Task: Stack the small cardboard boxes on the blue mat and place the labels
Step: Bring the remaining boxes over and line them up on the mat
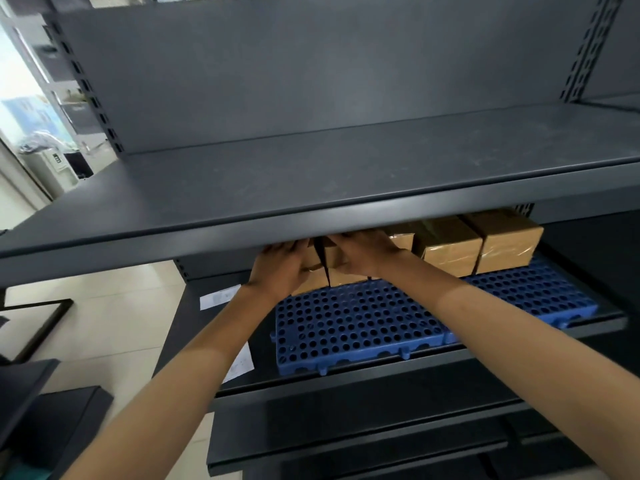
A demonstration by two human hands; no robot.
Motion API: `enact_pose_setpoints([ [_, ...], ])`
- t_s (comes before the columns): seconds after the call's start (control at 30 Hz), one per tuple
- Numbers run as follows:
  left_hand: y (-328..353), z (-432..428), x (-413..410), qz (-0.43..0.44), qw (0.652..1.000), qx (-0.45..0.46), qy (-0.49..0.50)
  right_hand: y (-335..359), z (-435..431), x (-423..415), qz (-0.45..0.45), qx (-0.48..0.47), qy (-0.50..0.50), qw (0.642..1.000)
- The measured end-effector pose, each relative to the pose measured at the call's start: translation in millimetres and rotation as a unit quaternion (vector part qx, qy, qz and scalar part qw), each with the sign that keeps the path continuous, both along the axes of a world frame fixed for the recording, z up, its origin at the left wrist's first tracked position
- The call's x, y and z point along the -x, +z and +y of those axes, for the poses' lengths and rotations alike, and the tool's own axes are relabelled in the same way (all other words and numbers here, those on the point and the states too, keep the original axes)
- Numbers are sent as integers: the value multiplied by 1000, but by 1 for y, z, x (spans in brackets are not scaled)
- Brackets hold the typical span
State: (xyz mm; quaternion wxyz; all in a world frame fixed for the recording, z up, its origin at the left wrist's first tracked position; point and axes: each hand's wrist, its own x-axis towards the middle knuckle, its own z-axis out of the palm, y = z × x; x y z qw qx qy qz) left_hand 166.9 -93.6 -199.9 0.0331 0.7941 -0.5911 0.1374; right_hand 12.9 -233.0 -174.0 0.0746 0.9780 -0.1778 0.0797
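The left hand's fingers [294,249] curled round the left side of a small cardboard box [313,282], their tips hidden under the front lip of the upper shelf [311,181]. The right hand's fingers [349,239] lay fairly straight across the top of a second box [346,278], pressing on it rather than closing round it. A narrow dark gap showed between these two boxes, so they stood just beside each other but not quite touching. The left hand [277,268] covered the near left face of its box, and the right hand [360,254] covered most of the top of the other. Both bare forearms reached in from the near side, under the upper shelf.

The two boxes stood at the far left end of the blue mat [381,323], a perforated plastic panel lying on the lower shelf [346,379]. To their right along the far edge of the mat stood a row of taped boxes [446,247], close together and upright; the one nearest the right hand was largely hidden.

Left of the mat, on the same shelf, lay two white labels: one [220,296] far, one [242,362] near, partly under the left forearm.
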Motion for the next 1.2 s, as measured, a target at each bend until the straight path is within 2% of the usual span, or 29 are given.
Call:
enact_pose_setpoints([
  [0.37, 2, -18, 30, 43, 997, 62, -11, -1, -14, 13, 11, -7, 4, 1000],
  [0.8, -2, -18, 29, 38, 995, 82, -32, -4, -15, 23, -27, -1, 30, 999],
  [1.03, 3, -17, 23, 4, 997, 69, -39, -1, -24, 25, -19, -33, 38, 999],
  [1.2, 6, -17, 21, -10, 996, 76, -51, 1, -39, 48, 2, -20, 12, 1000],
])
